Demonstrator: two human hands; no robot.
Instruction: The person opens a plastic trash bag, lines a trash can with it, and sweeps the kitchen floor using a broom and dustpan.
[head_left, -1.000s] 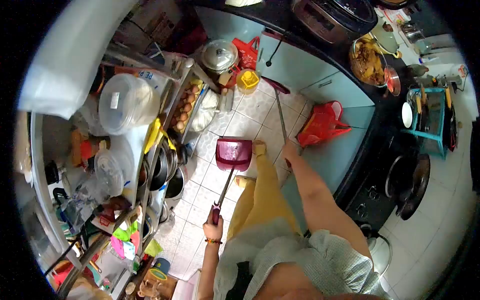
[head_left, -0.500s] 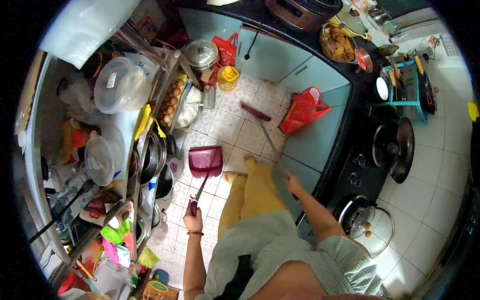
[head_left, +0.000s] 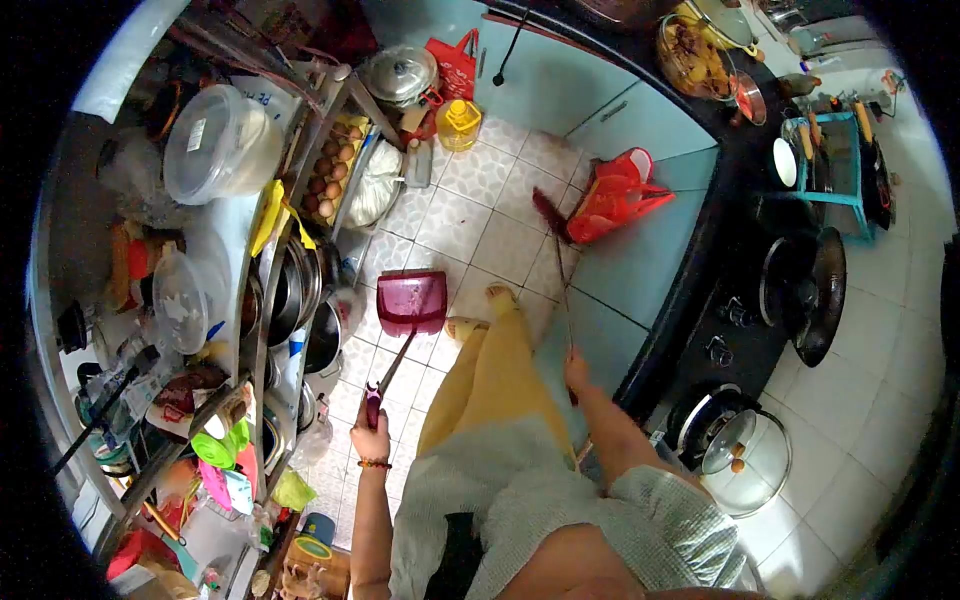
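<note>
My left hand (head_left: 370, 438) is closed around the handle of a dustpan. The maroon dustpan (head_left: 412, 302) lies on the tiled floor, left of my feet. In my right hand (head_left: 577, 372) I grip the long stick of a broom. Its dark red broom head (head_left: 549, 214) is at the floor beside a red plastic bag (head_left: 620, 200), which leans on the cabinet; whether they touch I cannot tell.
On the left stands a metal shelf rack (head_left: 262, 330) crowded with pots, plastic tubs and eggs (head_left: 328, 180). An oil jug (head_left: 459, 125) and a lidded pot (head_left: 400, 76) stand at the back. Along the right runs a black counter with a stove (head_left: 722, 330).
The broom head has swung right, up to the red bag, and the stick stands steeper. My left hand has shifted slightly left and down, while the dustpan has stayed near the same spot.
</note>
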